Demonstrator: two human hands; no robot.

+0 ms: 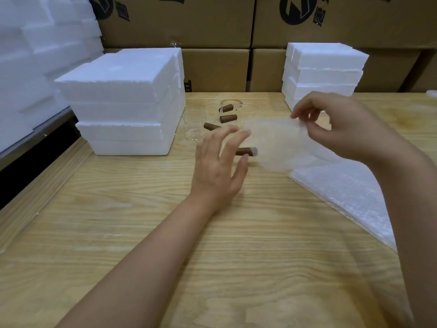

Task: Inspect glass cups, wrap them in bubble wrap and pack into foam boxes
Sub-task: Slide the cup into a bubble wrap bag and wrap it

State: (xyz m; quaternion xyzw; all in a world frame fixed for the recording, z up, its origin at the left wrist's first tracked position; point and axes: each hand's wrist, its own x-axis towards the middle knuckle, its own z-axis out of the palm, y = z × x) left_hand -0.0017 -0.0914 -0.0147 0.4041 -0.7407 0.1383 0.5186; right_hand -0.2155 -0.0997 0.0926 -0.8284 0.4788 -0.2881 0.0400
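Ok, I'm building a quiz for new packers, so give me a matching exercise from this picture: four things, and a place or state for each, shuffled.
1 left hand
2 right hand
3 foam boxes
4 cardboard boxes

A pinches the bubble wrap
B stacked on the table
C behind the table
D open, fingers spread

Pairs: 1-D, 2-A, 3-B, 4-C.

A warehouse packing station: brown corrugated cardboard cartons with dark printed logos (212, 24) are stacked along the back, white polystyrene foam boxes (123, 100) stand in piles on a pale wood-grain worktable (118, 209), beside clear bubble-wrap sheets (343, 190).
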